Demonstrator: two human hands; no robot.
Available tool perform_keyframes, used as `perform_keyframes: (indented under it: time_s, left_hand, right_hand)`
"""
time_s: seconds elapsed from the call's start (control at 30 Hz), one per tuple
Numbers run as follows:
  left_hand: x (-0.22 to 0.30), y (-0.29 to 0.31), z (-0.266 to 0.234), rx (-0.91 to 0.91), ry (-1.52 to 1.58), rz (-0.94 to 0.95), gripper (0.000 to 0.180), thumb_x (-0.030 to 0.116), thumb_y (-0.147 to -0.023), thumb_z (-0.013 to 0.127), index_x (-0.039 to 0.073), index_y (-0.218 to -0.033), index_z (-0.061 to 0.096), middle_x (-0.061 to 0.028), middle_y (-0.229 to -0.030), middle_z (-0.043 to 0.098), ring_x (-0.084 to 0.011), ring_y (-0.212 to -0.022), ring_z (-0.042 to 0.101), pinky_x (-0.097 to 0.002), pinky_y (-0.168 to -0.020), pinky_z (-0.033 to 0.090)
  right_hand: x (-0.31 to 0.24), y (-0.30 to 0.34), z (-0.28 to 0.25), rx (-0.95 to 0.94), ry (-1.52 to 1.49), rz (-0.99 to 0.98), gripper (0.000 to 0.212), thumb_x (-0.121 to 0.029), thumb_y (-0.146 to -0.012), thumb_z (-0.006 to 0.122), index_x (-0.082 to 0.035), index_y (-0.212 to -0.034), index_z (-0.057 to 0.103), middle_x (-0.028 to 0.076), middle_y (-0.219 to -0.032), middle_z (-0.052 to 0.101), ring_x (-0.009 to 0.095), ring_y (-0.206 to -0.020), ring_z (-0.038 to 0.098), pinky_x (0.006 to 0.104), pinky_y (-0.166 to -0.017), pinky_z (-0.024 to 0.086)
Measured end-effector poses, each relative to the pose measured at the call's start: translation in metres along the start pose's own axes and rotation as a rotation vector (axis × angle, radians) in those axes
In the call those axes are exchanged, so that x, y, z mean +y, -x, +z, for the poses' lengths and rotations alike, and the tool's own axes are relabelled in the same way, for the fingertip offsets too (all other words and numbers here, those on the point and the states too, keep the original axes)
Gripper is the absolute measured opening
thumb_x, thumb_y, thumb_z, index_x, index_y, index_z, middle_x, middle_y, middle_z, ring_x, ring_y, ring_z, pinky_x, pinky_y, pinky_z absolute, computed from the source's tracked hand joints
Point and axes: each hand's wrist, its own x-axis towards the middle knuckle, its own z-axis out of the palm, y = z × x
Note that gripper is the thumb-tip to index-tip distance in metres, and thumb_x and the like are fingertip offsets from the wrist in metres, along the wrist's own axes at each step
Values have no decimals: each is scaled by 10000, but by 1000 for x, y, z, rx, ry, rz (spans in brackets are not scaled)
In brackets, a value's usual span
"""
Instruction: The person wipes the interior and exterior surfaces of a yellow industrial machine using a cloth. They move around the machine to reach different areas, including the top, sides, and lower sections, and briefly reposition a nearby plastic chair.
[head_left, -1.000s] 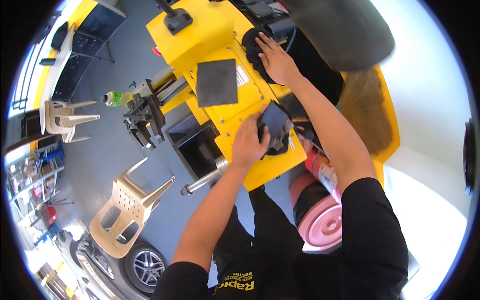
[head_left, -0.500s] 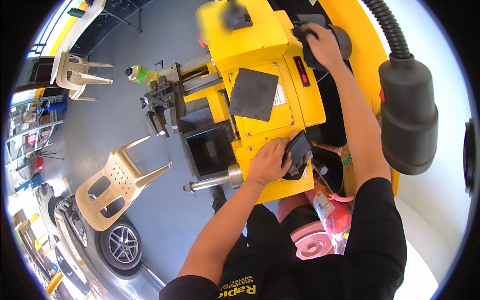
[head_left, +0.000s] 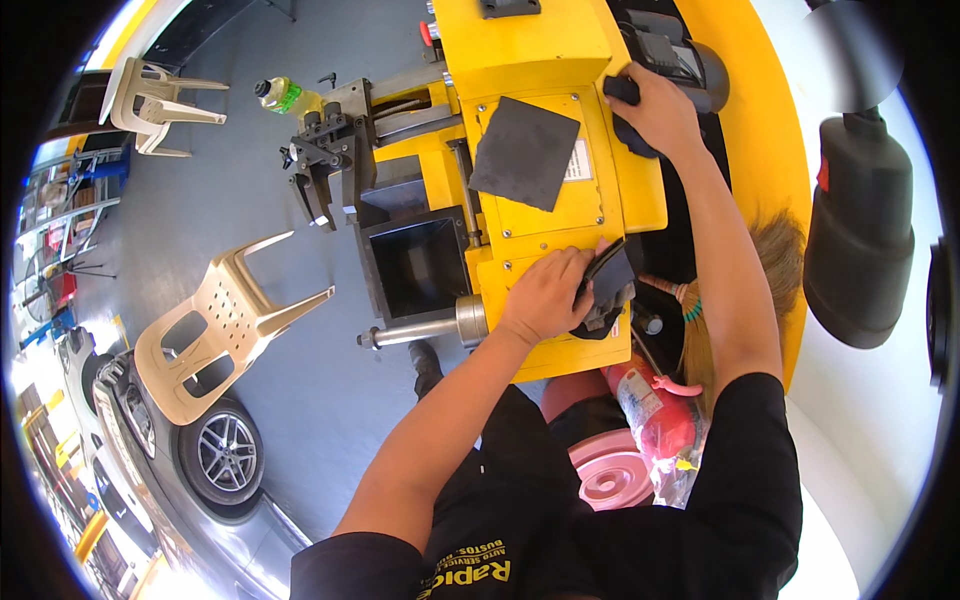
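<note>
Our L hand (head_left: 548,292) @ ~3 o'clock, curled round folded dk-grey sheet (head_left: 613,272); bunched dark cloth (head_left: 607,317) just under it. Our R hand (head_left: 660,112) @ 1-2 o'clock, gripping wadded blk rag (head_left: 622,90) at yellow machine's (head_left: 530,40) edge. We've grey car (head_left: 140,440) @ 8, beige plastic chair (head_left: 240,345) @ 9, grey floor (head_left: 270,185), bolted yellow panel (head_left: 560,225) w/ flat dk-grey square (head_left: 525,155) @ 12-1, pink lid (head_left: 610,482) @ 5, broom (head_left: 778,260) @ 3.

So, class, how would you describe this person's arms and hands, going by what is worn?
The left hand and right hand are ungloved and bare to the wrist. The left sleeve and right sleeve are short, loose and black, with no visible markings.
</note>
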Motion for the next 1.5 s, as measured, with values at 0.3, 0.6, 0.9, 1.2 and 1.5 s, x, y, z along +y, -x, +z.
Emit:
perform_keyframes:
  time_s: [0.3,0.6,0.9,1.2,1.5]
  left_hand:
    - [-2,-5,1,51,9,51,396,155,-900,692,-1,-1252,601,-196,-1106,661,-389,-1026,664,-440,-929,540]
    - [-3,-4,7,37,5,62,412,168,-895,681,-2,-1261,596,-190,-1128,659,-375,-1029,661,-438,-948,540]
    - [-4,-4,2,49,-21,71,398,163,-894,687,-13,-1240,601,-197,-1107,657,-377,-1036,658,-434,-944,535]
    - [-3,-7,2,24,22,74,385,151,-893,681,-17,-1231,606,-196,-1092,656,-378,-1030,654,-435,-945,534]
    - [-5,-5,-3,-1,1,61,415,162,-896,676,2,-1272,600,-177,-1133,658,-353,-1051,652,-422,-962,539]
  right_hand:
    - [8,-36,24,19,67,2,537,-409,-949,709,-204,-1441,648,132,-1224,763,317,-1109,737,453,-979,586]
    - [-39,30,-1,-30,-129,-171,500,-392,-866,752,-158,-1304,699,154,-1126,762,353,-1083,715,460,-949,560]
    - [-99,31,21,-264,-137,-414,449,-356,-896,801,-184,-1267,615,86,-1136,734,333,-1091,689,457,-950,540]
    - [-77,2,14,-230,-8,-611,460,-223,-814,868,-188,-1232,678,32,-1200,727,284,-1198,645,436,-1045,513]
    - [-50,19,-34,-33,-559,-347,488,-278,-882,829,-136,-1317,661,129,-1243,718,328,-1185,675,406,-1062,510]
